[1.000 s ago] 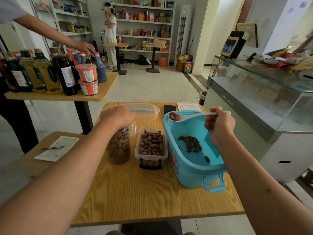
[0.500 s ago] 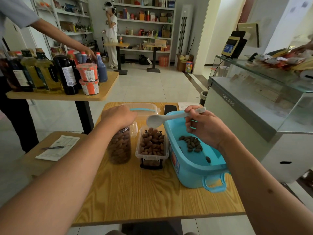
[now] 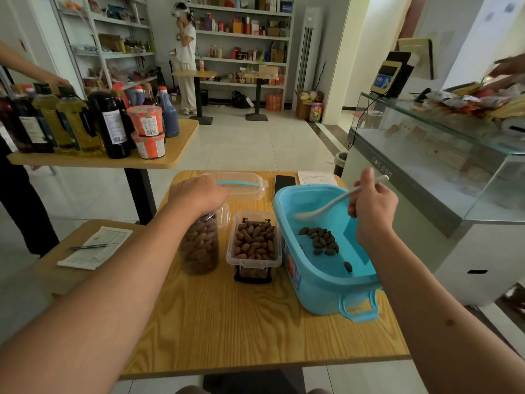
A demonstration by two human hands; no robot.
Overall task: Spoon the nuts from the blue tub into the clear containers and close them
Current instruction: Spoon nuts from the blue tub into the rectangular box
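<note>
Gripping the spoon over the blue tub, right hand clears its rim; left hand clasps the jar

two clear containers, one blue tub, one spoon

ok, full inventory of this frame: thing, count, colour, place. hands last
tub: 1, blue, right on the near table
nuts: small pile, brown, in the tub
spoon: 1, white, over the tub
jar: 1, clear, full of nuts, left of the box
box: 1, clear, open, heaped with nuts
lid: 1, clear with blue strip, behind the jar
phone: 1, black, behind the tub
paper: 1, white, beside the phone
bottles: several, dark and yellow, on the left table
tubs with labels: 2, red, stacked by the bottles
form and pen: 1 each, low left table
left hand: on top of the jar
right hand: grips the spoon handle
</note>
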